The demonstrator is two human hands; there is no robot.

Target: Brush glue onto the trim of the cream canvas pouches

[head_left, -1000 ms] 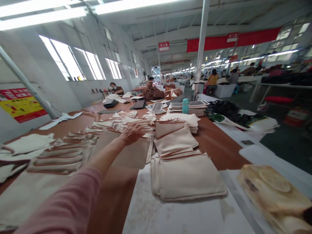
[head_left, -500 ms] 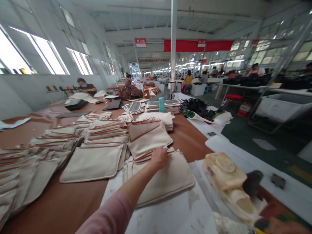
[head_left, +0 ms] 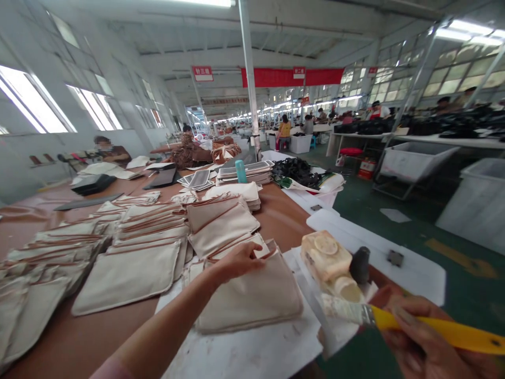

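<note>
On my feed, the left hand [head_left: 236,261] lies on top of a stack of cream canvas pouches with brown piped edges [head_left: 248,300]. Its fingers [head_left: 252,252] are relaxed and slightly spread, released rather than clenched, pressing the upper edge without gripping it. The stack sits on a white paper sheet [head_left: 244,352] laid over a brown table top [head_left: 276,221]. The right hand [head_left: 418,337] is clenched around a flat paintbrush with a yellow handle [head_left: 445,331], its fingers [head_left: 410,337] grasping the shaft. The pale, crusted bristles [head_left: 343,310] point left, just beside a yellowed lump of dried adhesive [head_left: 325,256] and a dark grey cone-shaped object [head_left: 360,266]. I cannot tell whether the bristles touch anything.

Caution: if the bristles carry wet residue, a swing to the left across the white paper sheet could mark the canvas. A careless sweep of the metal ferrule [head_left: 369,316] could topple the dark grey cone-shaped object, which stands close by. The left hand holds nothing firmly, so sideways pressure could slide the top pouch off the stack. Fragments of the crusted lump, if disturbed, could also fall onto the fabric.
</note>
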